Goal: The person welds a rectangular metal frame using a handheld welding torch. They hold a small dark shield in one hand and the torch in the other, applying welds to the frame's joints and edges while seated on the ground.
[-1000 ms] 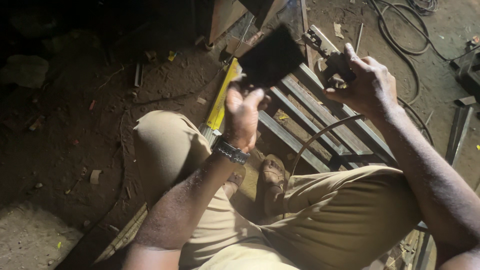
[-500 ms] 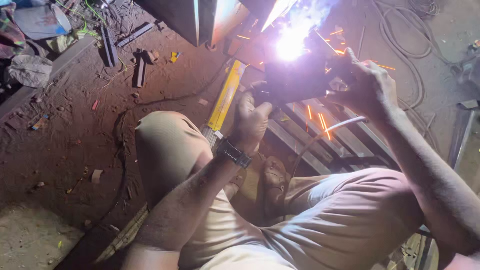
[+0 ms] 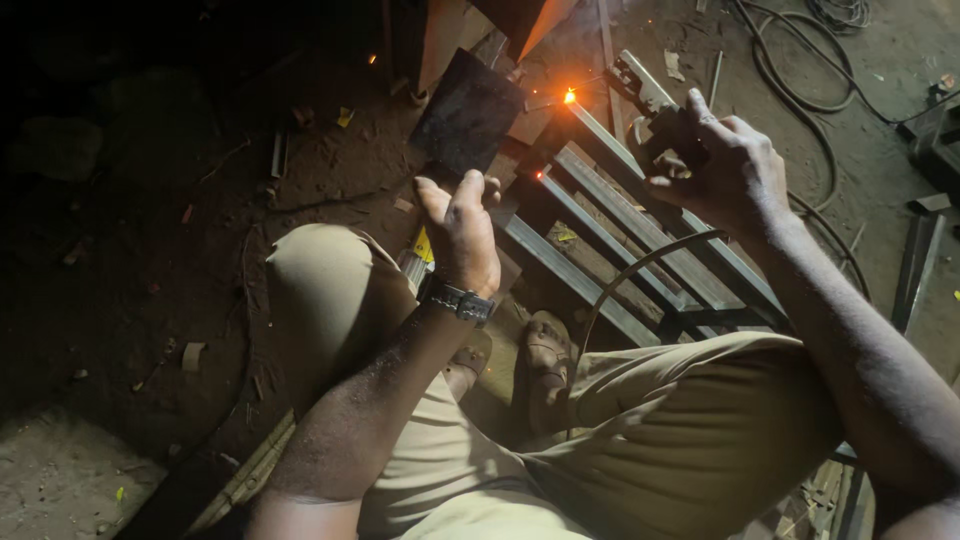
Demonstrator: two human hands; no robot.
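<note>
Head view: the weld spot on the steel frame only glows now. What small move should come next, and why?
Probably bring the electrode holder in the right hand back down to the glowing joint on the steel frame. Only an orange ember shows there, no arc, and the left hand holds the dark shield plate up beside it.

Dark coiled cables (image 3: 800, 70) lie on the dirt floor (image 3: 130, 300) at upper right, with a loose metal bar (image 3: 915, 270) near the right edge. Small scraps (image 3: 192, 355) and bits of debris are scattered over the floor at left. A wristwatch (image 3: 458, 300), tan trousers (image 3: 690, 430) and a sandal (image 3: 545, 355) also show.
</note>
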